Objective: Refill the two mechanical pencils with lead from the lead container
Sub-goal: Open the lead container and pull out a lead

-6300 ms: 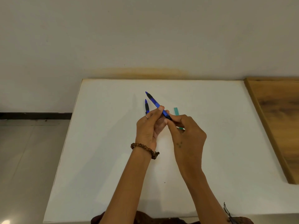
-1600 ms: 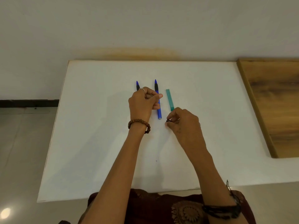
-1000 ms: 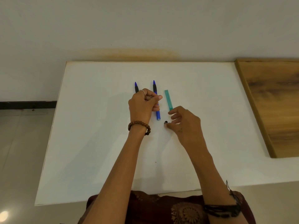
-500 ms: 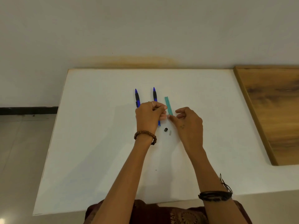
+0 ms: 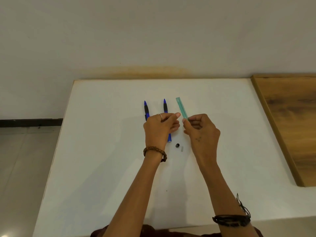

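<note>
Blue pencils [image 5: 146, 109] flank left hand [image 5: 158, 130]; black cap [image 5: 177, 145] nearby.

1. The bench [image 5: 106, 151] has a smooth, matt white top.
2. The panel [image 5: 289, 120] beside it shows brown wood grain with a low sheen.
3. The lead container [image 5: 181, 107] looks like translucent green plastic.
4. Both pencils [image 5: 146, 109] [image 5: 165, 106] look like glossy blue plastic with matt black grips.
5. The left wrist bracelet [image 5: 154, 151] is brown beads, seemingly wooden.
6. The right wrist bands [image 5: 230, 219] look like dark cord.

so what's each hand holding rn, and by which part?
Right hand: green lead container, pinched at its near end. Left hand: over the pencils; any hold cannot be told.
</note>
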